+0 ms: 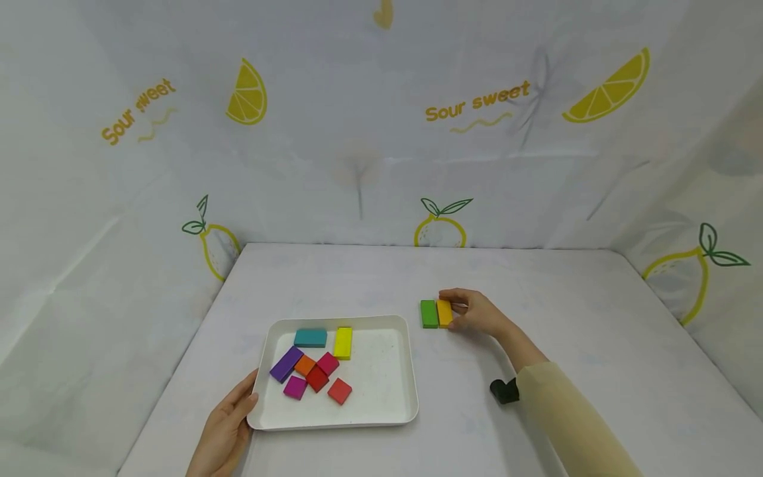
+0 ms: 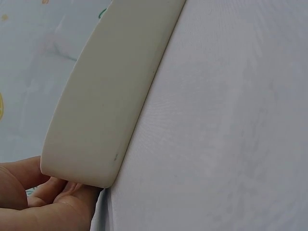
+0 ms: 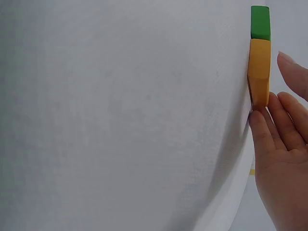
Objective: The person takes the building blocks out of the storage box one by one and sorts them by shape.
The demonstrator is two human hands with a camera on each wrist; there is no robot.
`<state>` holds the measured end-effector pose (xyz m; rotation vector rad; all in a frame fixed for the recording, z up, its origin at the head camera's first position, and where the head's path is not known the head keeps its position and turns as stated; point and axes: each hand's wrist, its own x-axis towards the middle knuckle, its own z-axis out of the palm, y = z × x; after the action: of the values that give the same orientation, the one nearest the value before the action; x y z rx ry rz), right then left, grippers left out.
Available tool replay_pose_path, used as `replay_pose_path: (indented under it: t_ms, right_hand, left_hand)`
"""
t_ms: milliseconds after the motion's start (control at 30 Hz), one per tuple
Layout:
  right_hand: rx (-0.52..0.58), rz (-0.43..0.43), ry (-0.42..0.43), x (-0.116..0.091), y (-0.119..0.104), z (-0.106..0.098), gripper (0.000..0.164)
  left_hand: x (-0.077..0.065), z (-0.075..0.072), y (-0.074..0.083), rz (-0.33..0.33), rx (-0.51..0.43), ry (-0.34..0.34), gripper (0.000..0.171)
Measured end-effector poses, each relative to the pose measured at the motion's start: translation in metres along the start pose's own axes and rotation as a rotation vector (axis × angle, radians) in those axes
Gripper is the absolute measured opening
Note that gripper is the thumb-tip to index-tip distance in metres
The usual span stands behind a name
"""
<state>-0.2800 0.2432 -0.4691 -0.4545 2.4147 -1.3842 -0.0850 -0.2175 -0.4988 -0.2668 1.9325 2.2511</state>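
Observation:
At the left end of the white tray (image 1: pixel 381 397), my left hand (image 1: pixel 226 424) holds the rim, with the thumb at the edge. The left wrist view shows the fingers (image 2: pixel 62 207) bent against the tray's outer wall (image 2: pixel 106 96). Right of the tray, my right hand (image 1: pixel 477 313) is beside an orange-yellow block (image 1: pixel 444 314). The right wrist view has fingertips at the end of the orange-yellow block (image 3: pixel 259 62), while the thumb (image 3: pixel 293 74) stands apart from it. A green block (image 1: pixel 429 314) lies alongside, on the left.
Inside the tray lie several coloured blocks, among them a teal block (image 1: pixel 310 338), a yellow block (image 1: pixel 342 343) and a purple block (image 1: pixel 287 364). A small dark object (image 1: pixel 505 391) shows beside the right sleeve (image 1: pixel 572 417). A lemon-print cloth (image 1: pixel 334 132) hangs behind the white table (image 1: pixel 626 344).

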Motion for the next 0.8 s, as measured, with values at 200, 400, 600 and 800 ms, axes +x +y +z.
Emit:
replay_pose_path:
  t_ms: [200, 400, 600, 800]
  right_hand:
    - [-0.028, -0.017, 0.084, -0.002, -0.010, -0.002, 0.071]
    - [0.015, -0.078, 0.149, -0.003, -0.045, 0.008, 0.061]
    - [0.067, -0.151, 0.125, -0.009, -0.090, 0.040, 0.060]
    - [0.067, -0.183, 0.015, -0.009, -0.119, 0.084, 0.062]
  left_hand:
    - [-0.002, -0.001, 0.001, -0.016, 0.003, -0.006, 0.070]
    - [-0.002, -0.001, 0.003, -0.025, 0.012, 0.001, 0.069]
    - [-0.001, 0.000, 0.004, -0.041, 0.023, 0.010, 0.067]
    - [0.000, 0.000, 0.005, -0.043, 0.013, 0.009, 0.066]
